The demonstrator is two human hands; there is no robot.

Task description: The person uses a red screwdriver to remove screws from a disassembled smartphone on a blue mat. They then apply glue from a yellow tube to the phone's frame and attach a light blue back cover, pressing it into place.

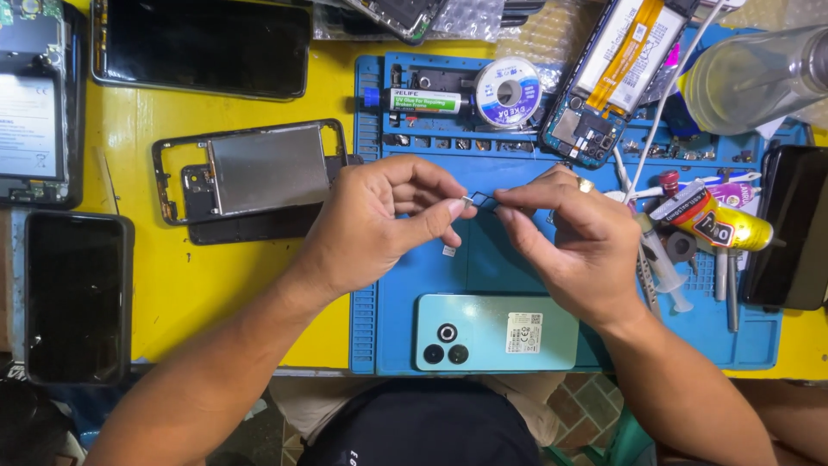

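My left hand (pixel 373 223) and my right hand (pixel 576 243) meet over a blue work mat (pixel 405 293). Between their fingertips they pinch a small dark card tray (pixel 483 202), the left thumb and forefinger at its left end, the right fingers at its right end. A ring sits on a right finger. A tiny white chip (pixel 448 251) lies on the mat just below the left thumb. Face down near the mat's front edge rests a mint-green phone (pixel 496 332) with its camera lenses at the left.
A bare phone frame with a metal plate (pixel 254 173) lies left of the hands on the yellow table. Dark phones lie at the left (pixel 76 298), top (pixel 203 43) and right (pixel 793 226). An opened phone (pixel 608 78), solder spool (pixel 507 91), glue tubes and tools crowd the mat's back and right.
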